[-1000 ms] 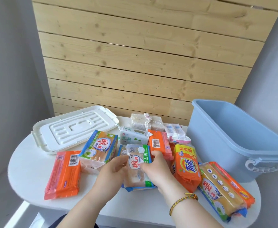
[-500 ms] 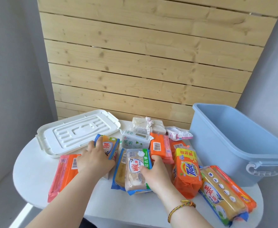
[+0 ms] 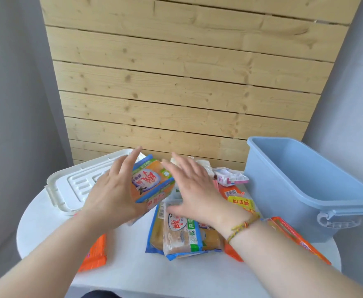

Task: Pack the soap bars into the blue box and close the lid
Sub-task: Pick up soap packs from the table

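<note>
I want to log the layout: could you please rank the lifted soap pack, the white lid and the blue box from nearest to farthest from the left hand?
1. Lifted soap pack: held against the left hand.
2. White lid: just behind it, leftward.
3. Blue box: far right.

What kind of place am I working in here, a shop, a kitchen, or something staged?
Probably a staged indoor corner, not a shop or kitchen: a small round white table stands against a bare pine-plank panel between plain grey walls, holding only wrapped soap bars, a blue box and its white lid.

Bright, soft daylight; edges bow from wide-angle distortion, and the hands [image 3: 154, 194] smear slightly.
</note>
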The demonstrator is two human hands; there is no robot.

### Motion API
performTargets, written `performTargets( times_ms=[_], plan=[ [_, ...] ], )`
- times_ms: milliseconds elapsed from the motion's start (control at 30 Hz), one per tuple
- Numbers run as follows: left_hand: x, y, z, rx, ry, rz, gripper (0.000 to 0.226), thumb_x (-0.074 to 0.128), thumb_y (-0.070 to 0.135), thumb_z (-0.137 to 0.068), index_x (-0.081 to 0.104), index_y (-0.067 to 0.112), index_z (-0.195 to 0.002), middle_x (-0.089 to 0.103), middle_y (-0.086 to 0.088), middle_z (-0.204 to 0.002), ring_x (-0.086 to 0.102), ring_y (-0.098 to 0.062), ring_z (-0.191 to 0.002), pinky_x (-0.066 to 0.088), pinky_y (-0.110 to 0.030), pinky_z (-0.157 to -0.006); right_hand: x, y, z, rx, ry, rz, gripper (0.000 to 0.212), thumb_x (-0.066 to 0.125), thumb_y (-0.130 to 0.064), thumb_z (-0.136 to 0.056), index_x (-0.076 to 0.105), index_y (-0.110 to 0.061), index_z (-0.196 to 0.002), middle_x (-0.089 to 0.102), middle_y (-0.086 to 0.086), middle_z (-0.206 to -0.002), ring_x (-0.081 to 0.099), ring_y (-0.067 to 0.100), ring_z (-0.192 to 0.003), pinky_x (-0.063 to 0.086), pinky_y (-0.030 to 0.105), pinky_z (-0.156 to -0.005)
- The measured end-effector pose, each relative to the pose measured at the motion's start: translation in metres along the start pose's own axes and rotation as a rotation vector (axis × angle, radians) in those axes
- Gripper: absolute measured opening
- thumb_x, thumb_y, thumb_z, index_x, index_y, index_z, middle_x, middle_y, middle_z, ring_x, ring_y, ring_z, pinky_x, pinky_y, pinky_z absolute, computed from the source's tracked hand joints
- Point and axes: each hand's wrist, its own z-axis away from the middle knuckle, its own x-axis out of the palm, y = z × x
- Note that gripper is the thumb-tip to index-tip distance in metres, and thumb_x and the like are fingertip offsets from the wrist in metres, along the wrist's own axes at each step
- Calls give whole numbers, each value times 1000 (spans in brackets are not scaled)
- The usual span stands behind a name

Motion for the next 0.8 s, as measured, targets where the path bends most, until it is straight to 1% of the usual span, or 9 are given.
performTargets(
  times_ms=[67, 200, 333, 467, 567, 633, 700, 733, 800],
  plan=[
    [-18, 16, 1, 117, -18, 20, 111, 76, 35, -59, -3, 49, -135, 23, 7, -146, 51, -24, -118, 35, -28, -79, -18, 2, -16, -111, -40, 176, 100, 66, -41, -76, 1, -23, -148, -8, 2, -159, -7, 21, -146, -7, 36, -118],
    [-31, 40, -5, 261, -39, -12, 107, 78, 36, -58, -11, 60, -112, 18, 10, -147, 54, -19, -114, 30, -19, -73, -49, 12, -25, -245, -26, 414, 106, 64, -55, -72, 2, -17, -149, 4, 7, -159, -2, 23, -147, -7, 41, -118],
    [-23, 65, -15, 346, -35, -21, 116, 78, 34, -58, -23, 66, -106, 14, 12, -144, 55, -18, -102, 33, -16, -60, -70, 27, -13, -188, -95, 283, 98, 76, -37, -66, 20, -17, -144, 37, 5, -140, 31, 21, -131, 27, 29, -107],
    [4, 96, -27, 419, -10, 7, 116, 79, 33, -59, -16, 61, -119, 13, 6, -148, 57, -26, -104, 36, -22, -76, -85, 58, 1, -116, -131, 348, 84, 74, -25, -67, 28, -15, -136, 41, 4, -132, 35, 20, -118, 32, 25, -83],
    [20, 116, -39, 462, 2, 162, 118, 77, 55, -46, -12, 58, -124, 10, 8, -151, 45, -21, -126, 41, -29, -92, -95, 90, 12, -35, -82, 351, 81, 76, -28, -65, 32, -14, -132, 42, 3, -128, 36, 21, -118, 33, 29, -90],
    [27, 133, -47, 418, 21, 442, 112, 65, 71, -42, -9, 56, -125, 15, 20, -143, 32, -10, -133, 35, -22, -100, -109, 116, 21, 52, -30, 320, 83, 76, -30, -64, 31, -13, -131, 42, 4, -128, 35, 22, -119, 33, 30, -96],
    [37, 146, -57, 248, 62, 793, 97, 63, 62, -66, 0, 44, -137, 23, 22, -141, 34, 0, -123, 32, -10, -91, -127, 143, 29, 146, 20, 255, 86, 77, -33, -65, 29, -13, -133, 42, 5, -129, 36, 23, -120, 34, 29, -96],
    [44, 152, -64, 157, 76, 898, 86, 59, 52, -76, 7, 36, -142, 27, 16, -144, 36, 0, -118, 32, -12, -88, -135, 156, 33, 200, 41, 219, 87, 78, -33, -64, 29, -12, -133, 42, 5, -128, 36, 23, -121, 35, 28, -96],
    [68, 166, -81, 16, -3, 906, 67, 49, 37, -87, 15, 27, -144, 33, 6, -147, 40, -5, -119, 27, -13, -86, -147, 186, 41, 305, 56, 178, 87, 79, -28, -64, 29, -11, -134, 41, 6, -127, 36, 23, -123, 36, 25, -93]
  ],
)
